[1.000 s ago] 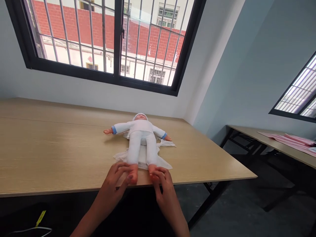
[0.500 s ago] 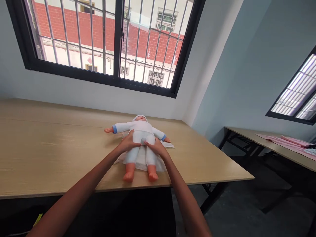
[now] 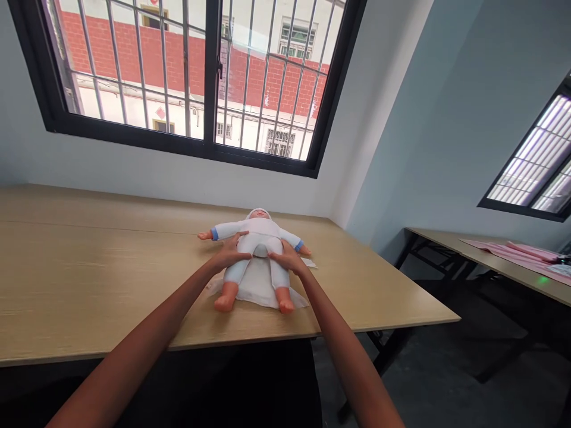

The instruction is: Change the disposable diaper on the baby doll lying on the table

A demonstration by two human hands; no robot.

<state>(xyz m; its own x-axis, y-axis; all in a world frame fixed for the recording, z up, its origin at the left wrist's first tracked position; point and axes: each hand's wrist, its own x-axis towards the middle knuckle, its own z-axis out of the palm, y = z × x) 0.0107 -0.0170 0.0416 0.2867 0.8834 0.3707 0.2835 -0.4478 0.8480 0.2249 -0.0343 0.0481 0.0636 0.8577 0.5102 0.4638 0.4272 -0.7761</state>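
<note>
A baby doll [image 3: 261, 227] in a white outfit with blue cuffs and a white cap lies on its back on the wooden table. Its arms stretch out sideways, and its legs are apart with bare feet toward me. My left hand [image 3: 232, 252] wraps around the hip and upper thigh on the left of the view. On the other side, my right hand [image 3: 286, 256] grips the opposite hip and thigh. Both thumbs point inward near a grey patch at the crotch. Spread beneath the doll is a white diaper-like pad [image 3: 257, 284], partly hidden by the body and legs.
The table [image 3: 111, 279] runs along the wall under a barred window [image 3: 205, 142], its front edge close to me. At right, beyond a gap, a second table [image 3: 446, 238] carries pink cloth [image 3: 504, 249].
The doll has shifted slightly away from me and to the right. Its legs have spread wider, showing more of the white pad between them. Both hands stay on its hips.
</note>
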